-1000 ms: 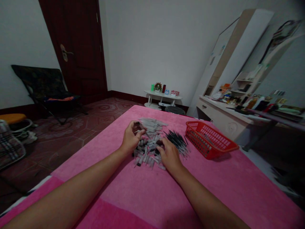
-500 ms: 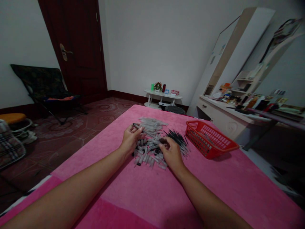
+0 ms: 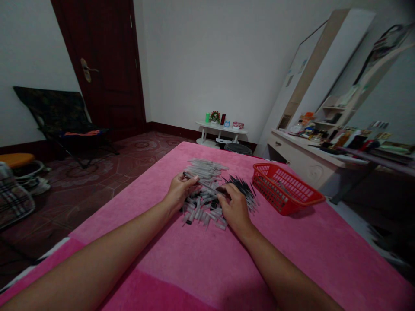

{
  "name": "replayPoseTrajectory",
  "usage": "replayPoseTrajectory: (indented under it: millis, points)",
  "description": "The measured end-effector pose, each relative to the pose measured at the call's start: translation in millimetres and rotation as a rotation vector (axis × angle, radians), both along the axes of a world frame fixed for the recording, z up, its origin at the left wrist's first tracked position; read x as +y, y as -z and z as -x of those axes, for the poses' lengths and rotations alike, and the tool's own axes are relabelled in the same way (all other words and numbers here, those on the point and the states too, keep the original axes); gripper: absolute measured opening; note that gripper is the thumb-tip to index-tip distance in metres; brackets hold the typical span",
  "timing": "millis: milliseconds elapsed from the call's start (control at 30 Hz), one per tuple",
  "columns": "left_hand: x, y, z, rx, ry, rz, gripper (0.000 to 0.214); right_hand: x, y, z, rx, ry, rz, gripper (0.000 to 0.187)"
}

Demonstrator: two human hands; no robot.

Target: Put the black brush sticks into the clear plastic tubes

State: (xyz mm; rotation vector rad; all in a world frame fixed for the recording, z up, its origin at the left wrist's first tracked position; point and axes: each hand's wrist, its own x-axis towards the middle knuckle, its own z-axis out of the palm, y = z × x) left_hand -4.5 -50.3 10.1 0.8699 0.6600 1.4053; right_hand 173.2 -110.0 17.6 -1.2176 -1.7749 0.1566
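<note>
A slim pen (image 3: 207,185) with a clear barrel spans the gap between my hands. My left hand (image 3: 177,191) is closed on its left end, where a dark tip shows. My right hand (image 3: 234,202) pinches the other end; a dark bit shows at those fingers, too small to make out. Below the pen lies a loose heap of clear and black pen caps (image 3: 202,211). Behind it, clear pen barrels (image 3: 207,166) are stacked side by side. Dark-tipped pen refills (image 3: 241,186) lie in a bundle just beyond my right hand.
A red plastic basket (image 3: 292,199) with a few thin items inside stands right of the refills. Pink cloth (image 3: 181,259) covers the table. A dressing table (image 3: 304,149) crowded with bottles is at the right; a folding chair (image 3: 55,110) stands at the left.
My left hand has shifted slightly down and toward the right. The pen now lines up between both hands. My right hand has barely moved.
</note>
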Motion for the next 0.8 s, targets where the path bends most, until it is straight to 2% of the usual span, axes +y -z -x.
replayPoseTrajectory:
  millis: [200,333,500,667,800]
  points:
    - [-1,-2.3,2,0.008,0.043,0.044,0.036,-1,-3.6,-3,-0.008,0.014,-0.075,0.016]
    - [1,1.2,3,0.030,0.114,0.073,0.035,0,-6.4,-8,-0.100,0.010,-0.126,0.017]
    - [-2,-1.0,3,0.046,0.126,0.076,0.039,-1,-11.7,-12,-0.140,0.027,-0.157,0.024]
    - [-8,-4.1,3,0.076,0.110,-0.008,0.045,-2,-16.4,-11,-0.072,0.016,-0.044,0.023]
    - [-9,-4.3,3,0.108,0.081,-0.086,0.043,6,-16.0,-12,0.128,0.005,0.152,0.017]
